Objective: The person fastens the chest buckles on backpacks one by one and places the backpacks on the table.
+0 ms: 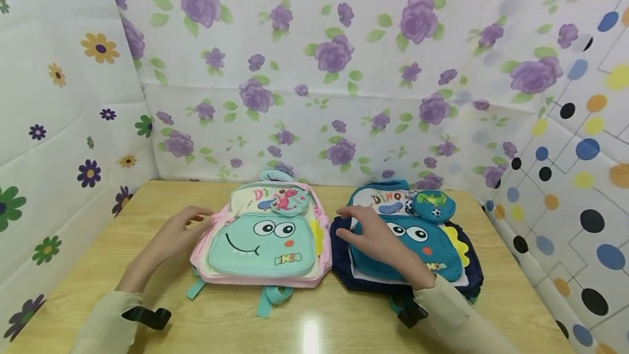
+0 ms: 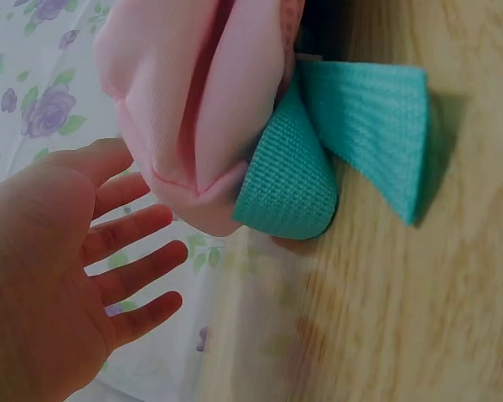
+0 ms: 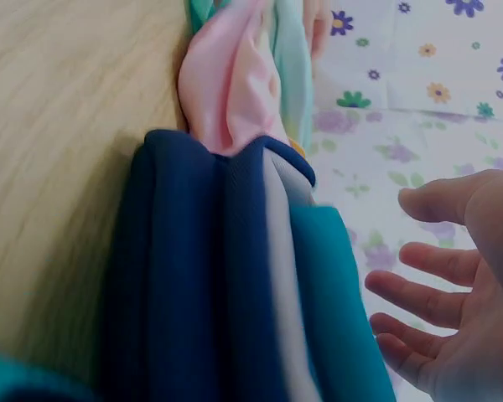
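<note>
A pink and mint-green child's backpack (image 1: 262,245) lies face up on the table, with a cartoon dinosaur face and a small round pouch (image 1: 291,202). Beside its left edge is my left hand (image 1: 172,236), fingers spread; in the left wrist view they are close to the pink side fabric (image 2: 201,100), and I cannot tell whether they touch it. A navy and teal backpack (image 1: 417,255) of the same design lies to the right. Over its left part hovers my right hand (image 1: 375,234), fingers apart and holding nothing. The right wrist view shows that hand (image 3: 453,293) apart from the teal pocket (image 3: 331,293).
Both backpacks rest on a wooden table (image 1: 196,321), their sides nearly touching. Mint straps (image 1: 270,299) stick out below the pink one. Flowered cloth (image 1: 295,70) hangs behind, and a dotted cloth (image 1: 580,179) stands at the right. Dark bands (image 1: 147,317) circle the wrists.
</note>
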A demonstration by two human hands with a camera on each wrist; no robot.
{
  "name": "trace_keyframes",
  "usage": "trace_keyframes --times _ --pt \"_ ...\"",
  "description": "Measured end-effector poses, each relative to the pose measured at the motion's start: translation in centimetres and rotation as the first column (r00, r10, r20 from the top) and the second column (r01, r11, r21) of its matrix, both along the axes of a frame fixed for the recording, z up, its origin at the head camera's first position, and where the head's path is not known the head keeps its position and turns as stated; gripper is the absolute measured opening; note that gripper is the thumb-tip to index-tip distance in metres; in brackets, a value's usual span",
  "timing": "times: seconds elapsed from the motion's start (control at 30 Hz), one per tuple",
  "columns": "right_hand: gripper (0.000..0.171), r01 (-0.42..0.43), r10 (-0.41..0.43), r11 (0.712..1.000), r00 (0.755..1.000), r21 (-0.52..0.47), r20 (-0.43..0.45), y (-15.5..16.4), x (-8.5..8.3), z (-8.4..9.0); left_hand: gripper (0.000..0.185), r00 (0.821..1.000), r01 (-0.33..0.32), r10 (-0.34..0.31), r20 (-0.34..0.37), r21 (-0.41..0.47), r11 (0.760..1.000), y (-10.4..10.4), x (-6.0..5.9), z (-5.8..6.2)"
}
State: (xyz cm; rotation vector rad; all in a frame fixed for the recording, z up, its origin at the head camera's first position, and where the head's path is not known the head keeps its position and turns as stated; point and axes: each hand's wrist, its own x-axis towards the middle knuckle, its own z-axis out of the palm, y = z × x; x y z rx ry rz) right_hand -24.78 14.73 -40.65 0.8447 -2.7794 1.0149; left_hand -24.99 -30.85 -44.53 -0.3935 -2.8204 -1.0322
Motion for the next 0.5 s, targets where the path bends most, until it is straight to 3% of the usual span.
trace_keyframes --times 0.2,0.37,0.5 --pt "0.05 -0.004 0.002 0.999 1.0 0.047 0.026 -2.3 -0.4 0.2 0.045 0.999 -0.022 0.022 0.037 0.014 1.0 -0.8 0.5 -0.4" --pt "0.058 -0.047 0.039 0.996 0.993 0.075 0.109 -3.5 -0.6 0.3 0.043 0.998 -0.025 0.024 0.049 0.016 1.0 -1.4 1.2 -0.8" --pt "0.064 -0.066 0.049 0.992 0.986 0.108 0.157 -3.5 -0.6 0.0 0.044 0.997 -0.012 0.011 0.079 0.014 1.0 -0.9 0.9 -0.5"
